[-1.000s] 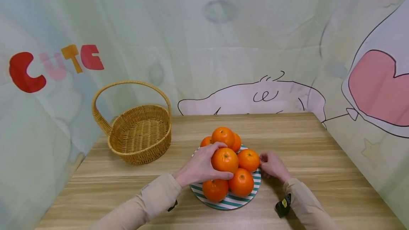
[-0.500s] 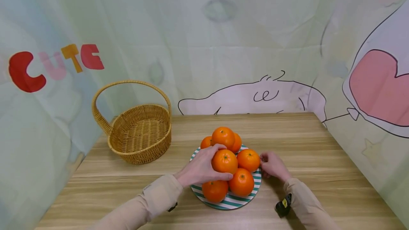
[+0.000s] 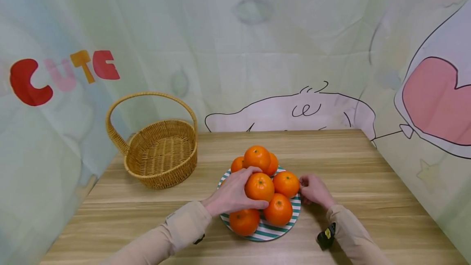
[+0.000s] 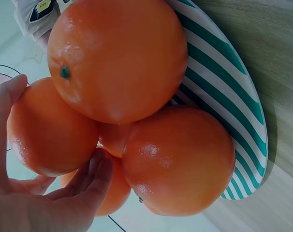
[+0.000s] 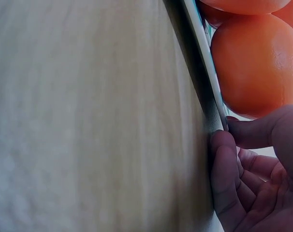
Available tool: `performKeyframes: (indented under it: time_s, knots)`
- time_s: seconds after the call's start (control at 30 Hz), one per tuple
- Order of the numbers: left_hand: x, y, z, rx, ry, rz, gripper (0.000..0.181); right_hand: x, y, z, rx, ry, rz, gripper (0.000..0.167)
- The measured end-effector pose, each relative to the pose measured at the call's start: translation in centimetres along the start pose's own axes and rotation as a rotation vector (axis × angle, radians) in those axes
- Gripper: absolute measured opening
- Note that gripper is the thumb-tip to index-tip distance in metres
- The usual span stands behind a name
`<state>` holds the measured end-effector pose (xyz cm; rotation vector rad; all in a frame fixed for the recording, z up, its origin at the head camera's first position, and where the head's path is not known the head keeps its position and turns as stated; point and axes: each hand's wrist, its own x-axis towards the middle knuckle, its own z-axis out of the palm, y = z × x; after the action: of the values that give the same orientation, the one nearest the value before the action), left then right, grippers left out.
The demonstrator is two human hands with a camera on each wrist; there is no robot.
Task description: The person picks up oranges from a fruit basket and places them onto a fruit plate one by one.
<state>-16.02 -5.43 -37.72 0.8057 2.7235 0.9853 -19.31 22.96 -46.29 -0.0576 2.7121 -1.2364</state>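
Several oranges sit piled on a plate (image 3: 266,232) with green and white stripes. With thumb and fingers spread round it, my left hand (image 3: 232,191) grips an orange (image 3: 259,187) on top of the pile. In the left wrist view that held orange (image 4: 52,128) lies between thumb and fingers, beside a large orange (image 4: 120,58). My right hand (image 3: 315,191) is at the plate's right edge, beside another orange (image 3: 286,184). The right wrist view shows its thumb and curled fingers (image 5: 226,169) pinching the plate's rim (image 5: 209,72).
A wicker basket (image 3: 162,181) with a tall handle stands at the back left of the wooden table (image 3: 349,158), with nothing seen inside it. Behind the table hangs a printed curtain (image 3: 220,52).
The orange at the plate's front left has shifted slightly left. My left hand and its orange have moved only a little. The right hand stays at the rim.
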Motion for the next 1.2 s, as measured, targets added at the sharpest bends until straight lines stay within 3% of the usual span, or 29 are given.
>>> performKeyframes:
  time_s: [0.33, 0.83, 1.03, 1.2]
  knots:
    - [0.2, -0.1, 0.2, -0.009, 0.033, 0.055, 0.071, 0.2, 0.2, 0.1, 0.002, -0.003, 0.011, 0.011]
    - [0.9, 1.3, 0.9, 0.010, 0.021, -0.006, 0.079, 0.1, 0.1, 0.1, -0.007, 0.002, 0.007, 0.011]
    - [1.4, 1.9, 1.6, 0.077, 0.045, 0.029, 0.078, -0.1, 0.1, 0.1, -0.005, 0.002, 0.006, 0.010]
    - [1.8, 2.2, 1.9, 0.196, 0.097, 0.073, 0.075, 0.0, 0.1, 0.0, 0.004, -0.004, 0.003, 0.010]
